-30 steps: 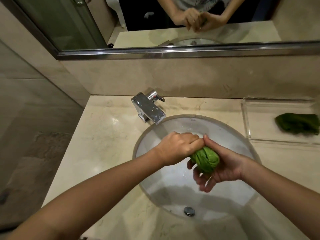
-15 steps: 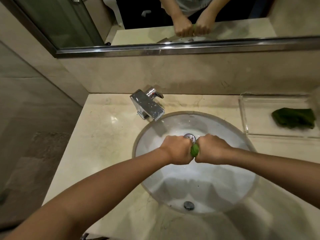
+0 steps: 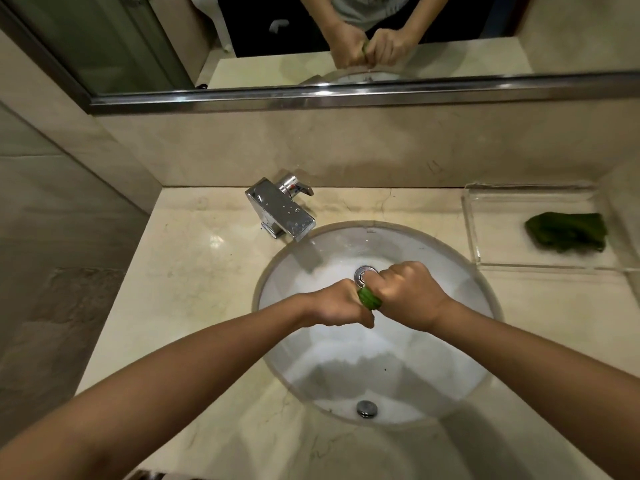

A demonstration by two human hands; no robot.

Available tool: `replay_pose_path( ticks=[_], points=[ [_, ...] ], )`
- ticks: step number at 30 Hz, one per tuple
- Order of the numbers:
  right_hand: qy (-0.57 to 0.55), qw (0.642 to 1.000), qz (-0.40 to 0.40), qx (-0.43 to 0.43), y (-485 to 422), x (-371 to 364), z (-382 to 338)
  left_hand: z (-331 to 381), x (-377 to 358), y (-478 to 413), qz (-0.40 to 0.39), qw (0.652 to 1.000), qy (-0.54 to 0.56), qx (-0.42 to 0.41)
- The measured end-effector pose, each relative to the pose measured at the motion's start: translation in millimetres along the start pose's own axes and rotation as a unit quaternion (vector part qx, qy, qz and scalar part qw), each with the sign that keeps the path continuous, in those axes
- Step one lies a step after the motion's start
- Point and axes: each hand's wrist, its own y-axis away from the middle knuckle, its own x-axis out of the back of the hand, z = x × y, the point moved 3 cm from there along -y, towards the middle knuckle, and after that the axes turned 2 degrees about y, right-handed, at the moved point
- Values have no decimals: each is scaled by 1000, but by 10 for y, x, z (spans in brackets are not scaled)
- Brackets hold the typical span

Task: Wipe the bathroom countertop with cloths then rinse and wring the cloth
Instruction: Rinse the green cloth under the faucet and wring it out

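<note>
Over the white round sink (image 3: 460, 362), my left hand (image 3: 337, 304) and my right hand (image 3: 408, 294) are both clenched on a light green cloth (image 3: 369, 298). Only a short twisted piece of the cloth shows between the two fists; the rest is hidden inside them. The fists touch each other above the sink's drain (image 3: 364, 274). A second, darker green cloth (image 3: 566, 232) lies crumpled on the right of the beige marble countertop (image 3: 194, 271).
A chrome tap (image 3: 282, 211) stands at the sink's back left, with no water running. The dark cloth lies in a clear plastic tray (image 3: 498, 230) on the right. A mirror (image 3: 346, 43) runs along the back wall. A tiled wall bounds the counter's left side.
My right hand has shut into a fist over the balled cloth. Both fists have drawn together and moved toward the back of the sink, twisting the cloth tight between them.
</note>
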Motion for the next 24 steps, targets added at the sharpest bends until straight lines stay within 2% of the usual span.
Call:
replay_pose_path(
  ticks=[2,4,6,7,9,11,13,15,18,19,21,24],
  points=[
    [2,998,64,-8,52,8,10,26,-13,10,-7,1000,-2,9],
    [-29,995,95,-30,126,12,7,85,-16,15,-2,999,-41,19],
    [-83,990,70,-92,185,21,-24,182,22,12,40,984,-176,3],
    [-119,982,23,-144,202,32,-38,253,64,25,77,954,-290,-22],
    [-219,942,-80,-240,188,86,-56,393,164,76,159,862,-472,-93],
    [-407,853,-159,-286,193,157,-24,433,237,90,215,796,-545,-152],
    [-558,754,-203,-282,208,265,60,426,289,117,265,773,-542,-199],
    [-648,669,-229,-283,236,328,132,397,300,166,302,760,-525,-235],
    [-732,539,-246,-336,275,272,149,377,273,213,328,730,-543,-255],
    [-752,493,-271,-344,288,224,129,370,248,222,330,719,-551,-266],
    [-784,410,-350,-307,305,169,21,411,231,261,332,707,-554,-288],
    [-810,332,-420,-241,311,216,-88,432,213,269,346,664,-559,-355]
  ],
)
